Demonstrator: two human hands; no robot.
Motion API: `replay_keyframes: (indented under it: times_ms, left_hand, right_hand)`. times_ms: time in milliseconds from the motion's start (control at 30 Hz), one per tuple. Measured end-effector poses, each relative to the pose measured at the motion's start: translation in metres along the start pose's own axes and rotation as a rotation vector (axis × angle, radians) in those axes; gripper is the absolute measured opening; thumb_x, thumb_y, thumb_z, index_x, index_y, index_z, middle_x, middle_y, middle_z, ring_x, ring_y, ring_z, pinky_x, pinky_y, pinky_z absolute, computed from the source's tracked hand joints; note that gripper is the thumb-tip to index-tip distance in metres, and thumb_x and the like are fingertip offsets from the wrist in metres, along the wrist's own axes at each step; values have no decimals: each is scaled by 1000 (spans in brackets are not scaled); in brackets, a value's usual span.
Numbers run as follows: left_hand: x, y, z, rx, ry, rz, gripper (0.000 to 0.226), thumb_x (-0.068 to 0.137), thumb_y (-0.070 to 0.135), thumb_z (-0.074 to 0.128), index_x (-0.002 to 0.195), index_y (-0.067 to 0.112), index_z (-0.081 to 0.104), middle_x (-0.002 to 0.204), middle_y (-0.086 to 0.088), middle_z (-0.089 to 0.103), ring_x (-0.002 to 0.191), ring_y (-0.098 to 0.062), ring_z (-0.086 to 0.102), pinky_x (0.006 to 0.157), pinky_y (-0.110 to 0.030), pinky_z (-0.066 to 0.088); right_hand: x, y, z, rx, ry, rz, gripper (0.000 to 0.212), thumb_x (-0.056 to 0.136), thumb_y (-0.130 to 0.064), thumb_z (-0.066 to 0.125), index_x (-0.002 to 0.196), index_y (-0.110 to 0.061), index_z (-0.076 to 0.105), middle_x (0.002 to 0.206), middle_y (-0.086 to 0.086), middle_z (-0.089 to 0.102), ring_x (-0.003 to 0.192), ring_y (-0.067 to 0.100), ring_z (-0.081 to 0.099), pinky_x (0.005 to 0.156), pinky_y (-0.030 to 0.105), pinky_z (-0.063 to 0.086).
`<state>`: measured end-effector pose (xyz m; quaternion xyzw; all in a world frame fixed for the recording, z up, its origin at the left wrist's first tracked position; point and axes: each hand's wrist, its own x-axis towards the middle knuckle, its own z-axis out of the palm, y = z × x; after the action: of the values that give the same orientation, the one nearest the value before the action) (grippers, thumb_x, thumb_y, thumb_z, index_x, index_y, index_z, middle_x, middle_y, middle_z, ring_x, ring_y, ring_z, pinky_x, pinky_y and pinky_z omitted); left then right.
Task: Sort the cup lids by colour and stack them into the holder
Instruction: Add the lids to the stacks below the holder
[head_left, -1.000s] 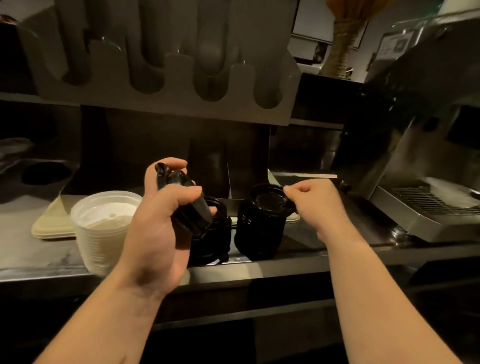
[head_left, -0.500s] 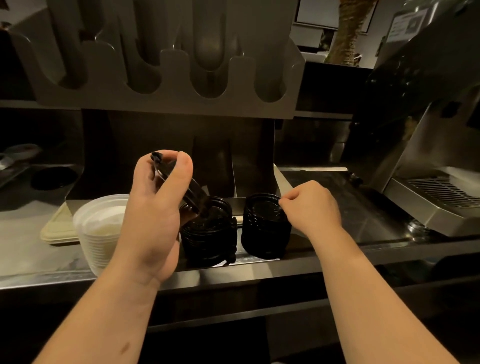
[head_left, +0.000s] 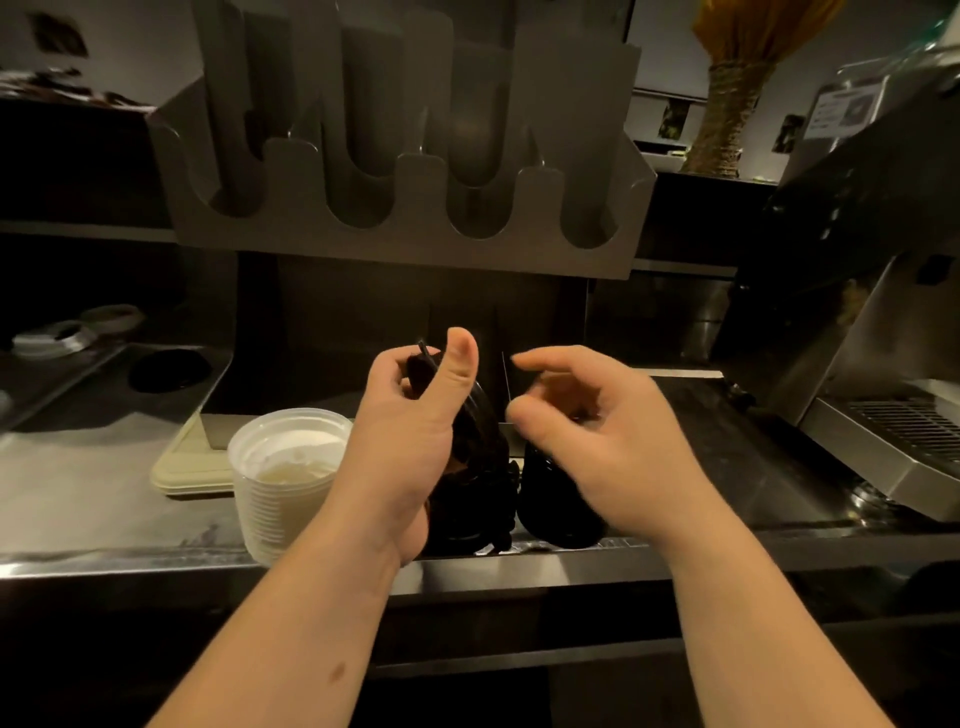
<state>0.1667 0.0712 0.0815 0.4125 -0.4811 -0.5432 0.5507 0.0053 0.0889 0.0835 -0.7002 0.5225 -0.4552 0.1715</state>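
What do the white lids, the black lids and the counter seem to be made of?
White lids: probably thin plastic, milky and semi-translucent; light glows through the nested rims.
Black lids: plastic, it seems, glossy; sharp highlights on thin edges.
Counter: likely stainless steel, brushed; grey sheen, bright folded front edge.

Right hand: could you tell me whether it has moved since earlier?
Yes. The right hand has left the right black stack's rim, rising above it and leftward toward the left hand.
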Motion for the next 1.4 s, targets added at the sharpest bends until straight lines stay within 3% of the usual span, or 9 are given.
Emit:
replay_keyframes:
  times_ms: [133,300,500,633,767,933,1133,1267,1400]
  left_hand:
    - [-2,4,-4,66,-46,-24,80,59,83,52,119,31,56,107,6,70,95,-13,71,76,-35,61]
    - [-2,-3,-20,156,-36,59,21,102,37,52,114,33,68,103,11,75,97,-5,71,79,-29,59]
    - [-8,-6,-24,56,-60,33,20,102,19,54,111,21,71,95,5,77,90,-7,73,64,-20,58]
    - [-4,-7,-25,70,-32,22,18,99,21,58,109,22,73,94,5,77,88,-7,74,62,-21,57]
    - [1,-10,-27,246,8,93,14,94,20,67,98,31,74,88,12,76,88,-5,71,68,-22,57]
    - [0,-7,-25,399,-60,128,10,87,17,74,88,27,75,78,6,75,76,-2,71,55,-10,51]
    - [7,-1,-25,590,4,207,12,80,26,81,83,33,73,79,10,73,77,-5,70,69,-27,59]
    - [19,10,-25,667,100,348,21,81,33,80,96,34,66,89,14,66,83,-2,64,72,-22,52]
    - [15,17,-34,756,188,507,15,89,28,72,101,32,64,89,17,62,82,0,60,67,-8,43]
  right_hand:
    - [1,-8,18,20,19,-77,30,90,-22,72,119,-28,69,102,-14,71,100,3,67,86,23,58]
    - [7,-3,13,321,164,250,13,98,-16,63,106,-18,73,88,0,78,83,13,76,75,38,64]
    - [9,-2,13,362,171,296,12,97,-13,64,106,-15,71,86,1,77,77,15,76,66,31,62]
    - [8,4,10,296,64,313,34,95,-2,60,118,-27,68,105,-1,75,95,21,74,76,46,64]
    - [8,3,3,300,-89,271,50,91,6,56,122,-32,64,114,-2,72,99,21,73,74,38,62]
    - [12,0,5,229,-137,226,40,93,-8,68,121,-37,65,117,-8,72,113,14,68,98,47,55]
    - [22,-11,-2,-103,-324,167,23,87,-12,74,97,-33,74,92,-16,73,91,-2,68,89,34,58]
    - [44,-8,-9,-209,-94,219,12,86,-17,77,93,-24,70,85,-4,70,67,8,70,61,24,57]
    - [68,15,-29,-2,217,453,15,88,-11,76,100,-11,67,95,14,71,52,14,70,47,24,52]
